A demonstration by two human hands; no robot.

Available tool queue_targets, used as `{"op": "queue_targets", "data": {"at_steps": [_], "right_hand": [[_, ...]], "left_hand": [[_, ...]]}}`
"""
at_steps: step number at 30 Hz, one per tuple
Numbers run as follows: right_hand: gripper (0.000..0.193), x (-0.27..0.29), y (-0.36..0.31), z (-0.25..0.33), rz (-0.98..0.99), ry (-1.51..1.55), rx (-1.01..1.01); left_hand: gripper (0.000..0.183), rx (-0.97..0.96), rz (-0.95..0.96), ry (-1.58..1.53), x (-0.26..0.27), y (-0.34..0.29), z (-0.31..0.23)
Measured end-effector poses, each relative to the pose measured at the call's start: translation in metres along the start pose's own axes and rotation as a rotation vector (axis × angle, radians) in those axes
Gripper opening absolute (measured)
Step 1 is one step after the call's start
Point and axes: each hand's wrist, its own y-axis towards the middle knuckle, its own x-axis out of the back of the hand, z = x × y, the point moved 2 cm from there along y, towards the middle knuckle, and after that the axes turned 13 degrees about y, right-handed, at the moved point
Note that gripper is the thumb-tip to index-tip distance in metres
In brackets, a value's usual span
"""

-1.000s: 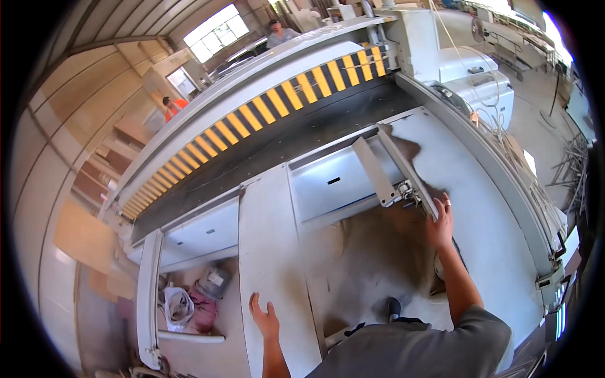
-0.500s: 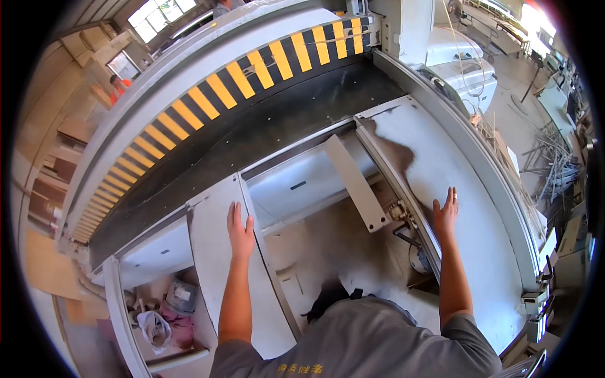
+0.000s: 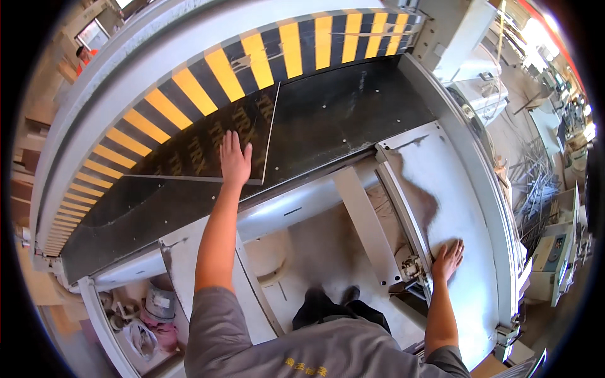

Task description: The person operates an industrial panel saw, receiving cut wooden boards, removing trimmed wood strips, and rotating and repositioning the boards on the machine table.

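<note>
A dark film-faced board (image 3: 195,151) with faded lettering juts out from under a beam striped yellow and black (image 3: 290,50), onto the black machine bed (image 3: 334,120). Over the board's near edge, close to its right corner, my left hand (image 3: 235,159) is stretched forward, palm down, with its fingers out and nothing gripped. Whether the palm presses on the board cannot be told. My right hand (image 3: 447,260) rests flat on the grey metal side table (image 3: 466,201), fingers apart.
Between the side tables is an open bay with a loose metal bar (image 3: 365,220) and a clamp-like fitting (image 3: 413,269). A bucket (image 3: 159,301) and bags sit in the left bay. Metal scraps (image 3: 545,208) lie at the far right. A person in orange (image 3: 86,58) is at the far left.
The dark board has come into view from under the striped beam. My left hand has reached forward to it, and my right hand has lowered onto the side table.
</note>
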Motion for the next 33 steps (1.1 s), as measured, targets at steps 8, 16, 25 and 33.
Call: {"op": "queue_targets", "data": {"at_steps": [8,16,25,33], "right_hand": [[0.06,0.009,-0.005,-0.026,-0.035,0.007,0.095],[0.043,-0.01,0.028,0.007,-0.193,0.322,0.178],[0.049,-0.164,-0.137,0.391,1.178,1.315,-0.473],[0.047,-0.232,-0.169,0.455,1.046,1.366,-0.548]], "left_hand": [[0.073,0.363,0.367,0.295,0.074,-0.197,0.08],[0.072,0.582,0.344,0.394,0.2,-0.479,0.25],[0.083,1.223,0.7,0.734,0.273,-0.661,0.344],[0.085,1.295,0.62,0.837,0.294,-0.721,0.368]]}}
